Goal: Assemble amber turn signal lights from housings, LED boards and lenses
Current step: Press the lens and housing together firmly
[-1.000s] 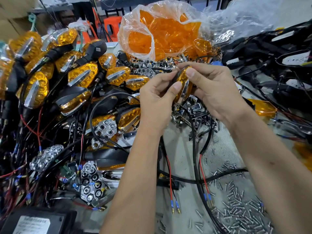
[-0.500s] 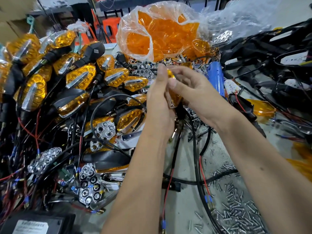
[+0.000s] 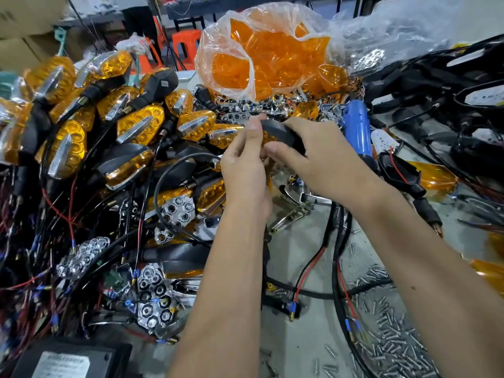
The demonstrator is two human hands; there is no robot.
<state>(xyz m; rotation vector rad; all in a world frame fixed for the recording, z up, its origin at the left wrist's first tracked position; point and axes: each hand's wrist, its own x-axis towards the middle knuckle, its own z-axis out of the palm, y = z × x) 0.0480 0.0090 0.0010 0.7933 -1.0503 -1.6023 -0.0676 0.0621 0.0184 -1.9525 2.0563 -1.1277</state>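
Note:
Both hands hold one turn signal [image 3: 281, 133] above the bench; its black housing back faces up and a sliver of amber lens shows underneath. My left hand [image 3: 245, 162] pinches its left end with thumb and fingers. My right hand [image 3: 319, 156] grips the right side, fingers curled over the housing. Its black lead with red wire [image 3: 311, 268] hangs down to the table. Finished amber signals [image 3: 136, 126] are piled at the left. A clear bag of amber lenses [image 3: 261, 58] stands behind the hands.
Chrome reflector boards [image 3: 177, 207] and tangled wires lie at the lower left. A blue screwdriver [image 3: 356, 129] lies right of my hands, an open black housing [image 3: 399, 171] beside it. Several loose screws [image 3: 395, 331] cover the lower right. A black box [image 3: 68, 361] sits at the bottom left.
The signal has been turned over in my hands, from amber lens showing to black housing back up. Both hands have shifted slightly, and the hanging lead swung with them.

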